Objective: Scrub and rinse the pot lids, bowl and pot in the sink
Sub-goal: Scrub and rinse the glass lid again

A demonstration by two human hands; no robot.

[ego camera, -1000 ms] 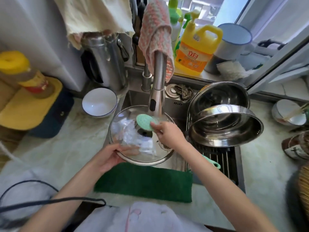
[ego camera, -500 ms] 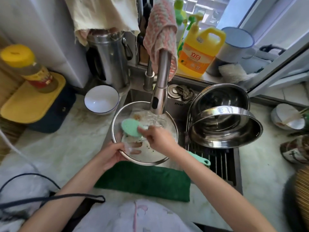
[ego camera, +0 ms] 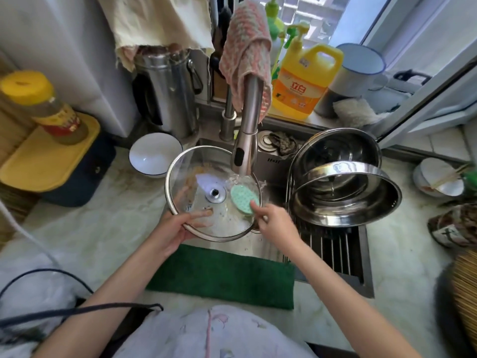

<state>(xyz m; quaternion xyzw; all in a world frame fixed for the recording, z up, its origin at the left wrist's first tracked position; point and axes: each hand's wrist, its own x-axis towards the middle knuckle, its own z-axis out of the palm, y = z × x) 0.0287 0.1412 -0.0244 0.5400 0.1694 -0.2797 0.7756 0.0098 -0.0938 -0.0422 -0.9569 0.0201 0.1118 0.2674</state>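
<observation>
1. The pot lid (ego camera: 198, 174) is clear, wet glass with a shiny metal rim and a metal fitting at its centre.
2. The scrubber (ego camera: 242, 200) is matt pale green with a dotted, bumpy face.
3. The pot (ego camera: 346, 202) is polished steel, mirror-glossy inside.
4. The faucet (ego camera: 247, 117) is brushed metal with a satin sheen.
5. The bowl (ego camera: 154, 156) is smooth, glossy white glaze.
6. The mat (ego camera: 222, 275) is dark green cloth, rough and matt.
7. The towel (ego camera: 245, 47) is coarse woven pink-and-white cloth.
8. The jug (ego camera: 307, 81) is glossy yellow plastic.
</observation>
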